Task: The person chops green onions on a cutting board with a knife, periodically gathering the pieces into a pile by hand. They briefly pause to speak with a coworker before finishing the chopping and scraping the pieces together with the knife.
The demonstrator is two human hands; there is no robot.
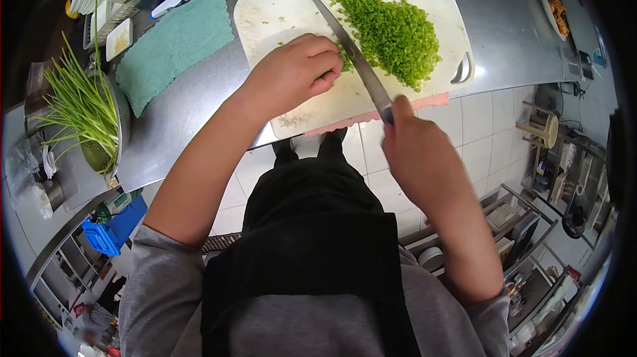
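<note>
Your right hand [424, 150] grips knife [361, 66], fingers wrapped round handle [387, 116]. Your left hand [293, 70] curls, fingers holding green onions [345, 63] on white board [269, 12], just beside knife — if fingers poke out or onions roll, you could get cut.

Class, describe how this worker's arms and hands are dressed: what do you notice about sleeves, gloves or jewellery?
The left hand and right hand are ungloved. Both forearms are bare, with no watch or bracelet showing. The plain grey fabric left sleeve and matching right sleeve are short, ending near the elbows.
</note>
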